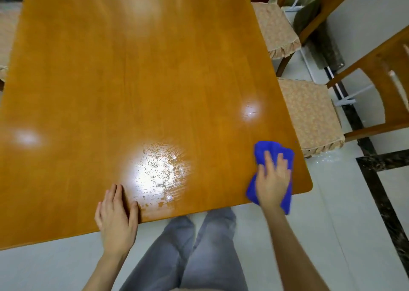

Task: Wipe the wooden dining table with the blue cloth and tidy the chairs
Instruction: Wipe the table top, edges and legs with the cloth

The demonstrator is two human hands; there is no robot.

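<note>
The wooden dining table (137, 69) fills most of the head view. A folded blue cloth (265, 151) lies on its near right corner, one end hanging over the front edge. My right hand (273, 180) presses flat on the cloth with straight fingers. My left hand (116, 217) rests flat on the table's front edge, fingers straight, holding nothing. A wet streaky patch (157, 171) shines between my hands. Two wooden chairs stand along the right side: a near chair (309, 113) and a far chair (274, 27), both with patterned seat cushions.
Another cushioned seat (6, 36) shows at the left edge. Pale floor tiles with a dark marble border (380, 164) run on the right. My legs in grey trousers (188, 253) stand just below the table's front edge.
</note>
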